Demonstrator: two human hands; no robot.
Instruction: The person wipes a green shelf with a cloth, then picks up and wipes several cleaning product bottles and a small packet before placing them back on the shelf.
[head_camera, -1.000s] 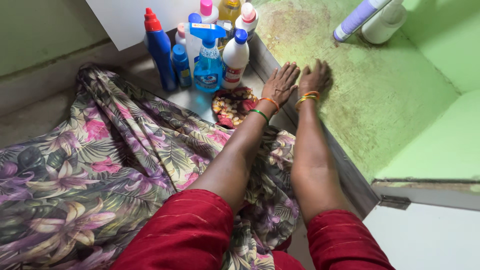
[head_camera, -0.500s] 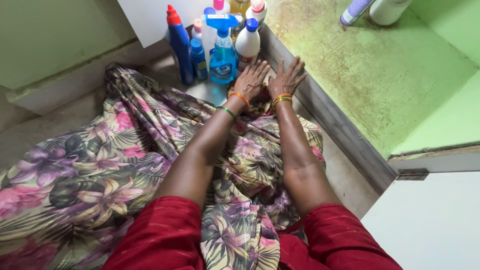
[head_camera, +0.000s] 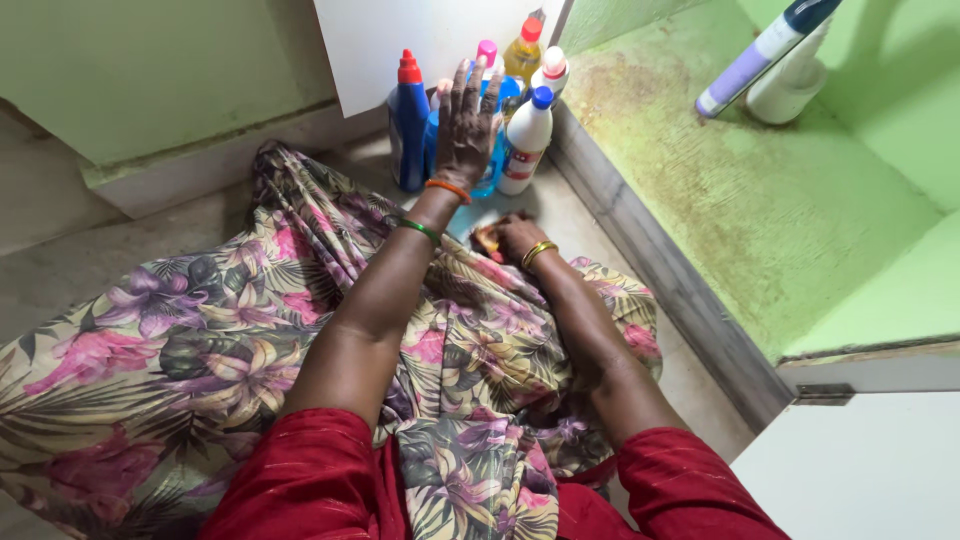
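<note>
We see the left hand (head_camera: 467, 125) stretched forward, fingers (head_camera: 478, 85) spread and released over the spray bottle (head_camera: 490, 165), which stands upright on the floor directly beneath and beyond them, among the blue bottle (head_camera: 409, 125) and white bottle (head_camera: 525, 145). The right hand (head_camera: 512, 238) lies nearer us, fingers clenched on a floral cloth (head_camera: 487, 238). The left hand is the nearer to the bottles.

A left hand (head_camera: 467, 125) reaches over a spray bottle (head_camera: 490, 165) among cleaning bottles; the right hand (head_camera: 510, 238) grips a floral cloth (head_camera: 487, 238).
</note>
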